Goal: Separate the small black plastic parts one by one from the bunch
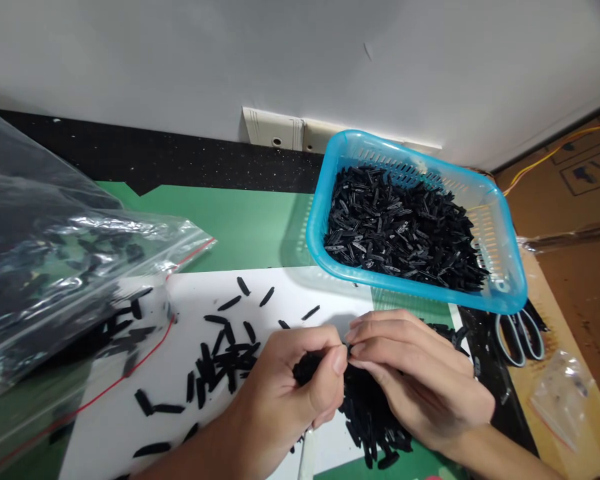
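My left hand [290, 387] and my right hand [420, 380] meet at their fingertips over a white sheet [130, 413], pinching one small black plastic part [347, 350] between them. Under and between the hands lies a heap of the same black parts [370, 407]. More loose black parts [220, 360] are scattered on the sheet to the left of my left hand. A blue plastic basket [500, 253] filled with black parts stands just beyond my right hand, tilted up on its near edge.
A large clear zip bag [55, 267] holding black parts lies at the left. Scissors [523, 337] rest right of the hands, below the basket. A small clear bag [560, 393] sits on the brown cardboard at the right. A green mat [240, 220] covers the table by the wall.
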`<state>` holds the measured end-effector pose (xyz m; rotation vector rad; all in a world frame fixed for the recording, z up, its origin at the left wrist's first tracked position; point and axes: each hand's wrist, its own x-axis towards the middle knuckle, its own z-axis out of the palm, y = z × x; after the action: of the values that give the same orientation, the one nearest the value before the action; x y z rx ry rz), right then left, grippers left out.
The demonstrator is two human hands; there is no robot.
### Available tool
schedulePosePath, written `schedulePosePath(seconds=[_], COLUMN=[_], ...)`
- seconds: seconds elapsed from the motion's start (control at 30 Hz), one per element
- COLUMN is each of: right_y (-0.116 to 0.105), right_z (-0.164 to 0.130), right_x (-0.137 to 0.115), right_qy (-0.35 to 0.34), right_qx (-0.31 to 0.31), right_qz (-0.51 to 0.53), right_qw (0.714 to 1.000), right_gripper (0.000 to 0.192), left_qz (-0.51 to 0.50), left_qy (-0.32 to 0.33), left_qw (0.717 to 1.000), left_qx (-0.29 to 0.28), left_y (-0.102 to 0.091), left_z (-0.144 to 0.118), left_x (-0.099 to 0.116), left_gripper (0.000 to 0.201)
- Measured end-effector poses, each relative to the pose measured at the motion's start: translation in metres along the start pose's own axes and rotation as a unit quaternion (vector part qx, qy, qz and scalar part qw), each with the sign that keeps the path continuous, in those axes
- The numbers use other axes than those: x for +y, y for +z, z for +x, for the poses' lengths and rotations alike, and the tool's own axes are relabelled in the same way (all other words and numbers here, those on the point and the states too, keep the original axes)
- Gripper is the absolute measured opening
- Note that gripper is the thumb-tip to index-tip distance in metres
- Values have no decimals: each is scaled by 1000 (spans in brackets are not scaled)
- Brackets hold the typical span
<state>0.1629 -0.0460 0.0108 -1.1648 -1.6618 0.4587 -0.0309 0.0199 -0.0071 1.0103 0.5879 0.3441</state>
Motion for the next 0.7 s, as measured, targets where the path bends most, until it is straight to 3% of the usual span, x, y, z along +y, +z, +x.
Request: schedulePosePath(seconds=[0.23,0.5,0.7], right_y=[6,8,5], right_z=[-5,-8,-7], right_x=[1,5,3], right_qy=[37,114,139], right_qx=[3,-64,-81], right_qz=[39,99,138], right_qw=[999,986,977], right_gripper=[23,22,19], left_qz=[-4,-29,-42], left_qy=[-11,-13,-13], left_qw=[1000,999,999], left_qx=[-26,-26,-20], left_y=[1,0,1], left_z=[-1,-1,-2], left_x=[-1,-1,-1], left_gripper=[50,46,51])
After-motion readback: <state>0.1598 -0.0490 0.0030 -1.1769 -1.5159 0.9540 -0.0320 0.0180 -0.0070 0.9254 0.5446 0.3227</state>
